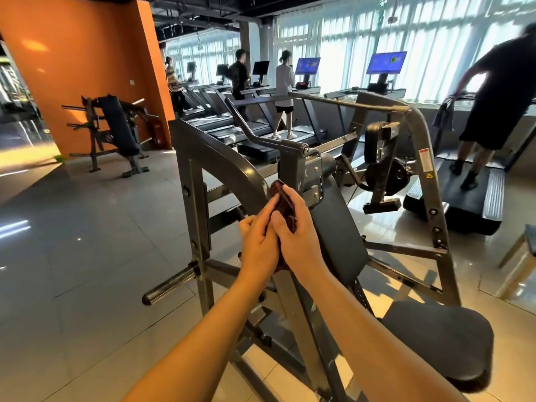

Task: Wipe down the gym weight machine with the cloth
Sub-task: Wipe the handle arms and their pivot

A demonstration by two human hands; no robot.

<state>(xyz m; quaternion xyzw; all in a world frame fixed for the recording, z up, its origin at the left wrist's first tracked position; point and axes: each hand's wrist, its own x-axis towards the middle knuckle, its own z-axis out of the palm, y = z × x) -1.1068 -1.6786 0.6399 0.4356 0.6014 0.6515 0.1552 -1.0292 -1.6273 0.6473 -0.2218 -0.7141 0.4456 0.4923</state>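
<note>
I see an orange wall (pixel 72 68) on my left, a black padded incline bench (pixel 117 126) standing just before it. The floor (pixel 72 233) is glossy grey tile catching warm light. Along the far side a row of treadmills (pixel 255 147) faces tall windows (pixel 435 44), whose pale blinds glow with daylight. Two blue screens (pixel 386 62) are lit, and several people (pixel 284 79) are on the belts. The ceiling (pixel 197 7) is dark with exposed pipes. A wooden chair (pixel 514 261) shows at the right edge

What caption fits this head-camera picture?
Left hand and right hand hold a dark red cloth by the weight machine.
</note>
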